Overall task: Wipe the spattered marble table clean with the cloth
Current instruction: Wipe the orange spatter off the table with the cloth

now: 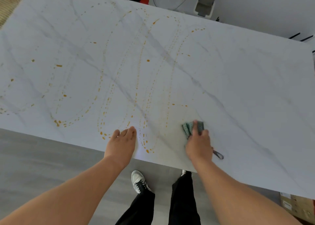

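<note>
Gripping the cloth [193, 128], right hand [198, 147] presses table [238, 88]; left hand [121, 143] flat, spread.

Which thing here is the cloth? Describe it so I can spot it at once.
Start at the marble table and follow its near edge rightward to the right hand. The cloth is the crumpled teal-grey wad under its fingers, the only fabric among the orange spatter.

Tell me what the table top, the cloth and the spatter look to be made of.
Table: marble or a marble-look slab, white with grey veins, smooth with a soft sheen; which one cannot be told.
Cloth: soft woven or knitted fabric, teal and grey, bunched under the right hand.
Spatter: an orange-yellow liquid or sauce, in dotted looping trails.
</note>
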Demonstrator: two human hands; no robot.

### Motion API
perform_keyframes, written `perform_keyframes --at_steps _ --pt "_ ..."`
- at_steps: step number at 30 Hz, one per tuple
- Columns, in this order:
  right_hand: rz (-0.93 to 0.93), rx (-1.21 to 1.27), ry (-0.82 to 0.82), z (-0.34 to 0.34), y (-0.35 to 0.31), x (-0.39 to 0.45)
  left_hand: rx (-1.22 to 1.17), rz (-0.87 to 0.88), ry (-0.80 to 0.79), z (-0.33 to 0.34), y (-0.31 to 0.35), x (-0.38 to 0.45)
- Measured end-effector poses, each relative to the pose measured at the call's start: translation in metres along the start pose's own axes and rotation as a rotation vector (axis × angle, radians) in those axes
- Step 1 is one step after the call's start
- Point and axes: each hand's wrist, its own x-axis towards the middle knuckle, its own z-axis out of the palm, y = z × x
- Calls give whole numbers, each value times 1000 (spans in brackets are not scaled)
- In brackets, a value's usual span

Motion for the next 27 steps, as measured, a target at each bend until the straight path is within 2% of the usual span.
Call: perform_keyframes --at_steps 2,5,7,8,9,12,13,14,17,18,19,20,21,23,24,25,27 --pt "-173 -77 46 21 -22 -31 -6 5 -14 1 0 -1" --pt "-620 -166 -136 42 -48 -72 -26 34 -18 -2 -2 2" --pt "-744 -201 -196 33 -50 -49 -23 49 -26 -5 0 3" --pt "-710 -204 -184 30 -50 -38 -11 58 -21 -4 -1 2" --pt "-599 -160 -135 24 -48 -24 -3 68 -12 -6 -1 5" --pt "-34 79 38 23 -58 -7 -5 76 -48 -3 -5 0" --pt "2 68 53 27 -70 -16 -13 76 -49 -1 -5 -1" --pt "-74 31 45 34 -83 -30 -25 71 -52 -1 -6 -1" --pt "-632 -115 -148 45 -103 -67 -45 55 -62 -3 -8 -1" --pt "-738 -134 -192 42 -99 -58 -51 52 -71 -4 -8 -2" --pt "-758 -138 -186 40 -91 -42 -56 55 -74 -5 -8 -2" --pt "-687 -129 -150 37 -81 -23 -58 60 -74 -6 -9 -2" --pt "-537 -76 -92 31 -71 -6 -61 60 -69 -5 -11 -2" --pt "-52 103 74 18 -48 19 -61 69 -60 -8 -12 -2" --pt "128 145 112 16 -47 21 -54 73 -55 -10 -12 -1" --pt "157 125 128 19 -57 15 -47 80 -57 -11 -13 0" --pt "-73 8 90 32 -90 -15 -34 94 -76 -18 -13 3"
